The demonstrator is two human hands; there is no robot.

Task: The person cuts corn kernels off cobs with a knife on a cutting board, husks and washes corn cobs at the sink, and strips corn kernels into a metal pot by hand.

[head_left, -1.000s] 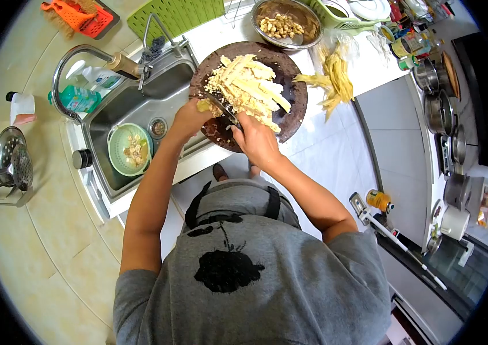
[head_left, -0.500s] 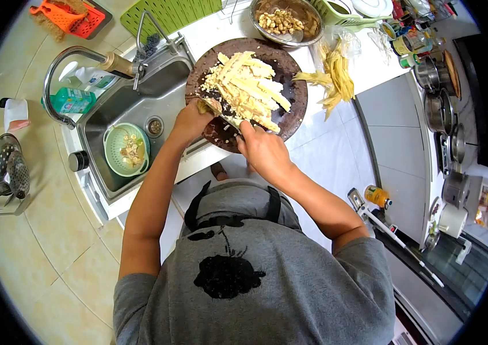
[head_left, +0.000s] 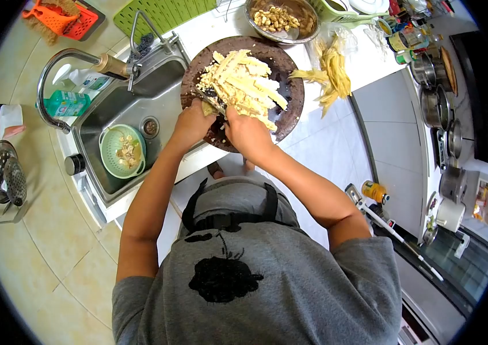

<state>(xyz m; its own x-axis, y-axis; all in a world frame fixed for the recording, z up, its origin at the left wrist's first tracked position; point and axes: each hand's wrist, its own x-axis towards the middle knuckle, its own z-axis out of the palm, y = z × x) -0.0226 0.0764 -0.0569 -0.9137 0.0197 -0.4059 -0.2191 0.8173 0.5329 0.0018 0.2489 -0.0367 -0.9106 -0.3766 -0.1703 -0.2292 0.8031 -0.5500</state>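
On a round dark chopping board (head_left: pixel 290 118) lies a heap of pale yellow vegetable strips (head_left: pixel 247 80) with small chopped bits around it. My right hand (head_left: pixel 250 135) is closed around a knife (head_left: pixel 212 102), whose blade slants up and left across the near left part of the board. Close beside the blade, my left hand (head_left: pixel 191 126) has its fingers curled round a small yellow-green vegetable piece (head_left: pixel 207 108), mostly hidden by the fingers. Both hands are at the board's near edge, left of the middle, with the heap just beyond them.
Left of the board is a steel sink (head_left: pixel 160 80) holding a green colander (head_left: pixel 118 167) with scraps. A metal bowl of brown pieces (head_left: pixel 307 29) stands behind the board. Yellow leafy vegetables (head_left: pixel 336 72) hang over the counter edge at right. A tap (head_left: pixel 45 75) arches beside the sink.
My right hand and the knife have shifted slightly left, closer to my left hand, and the blade's angle has changed. The whole view has moved a little.
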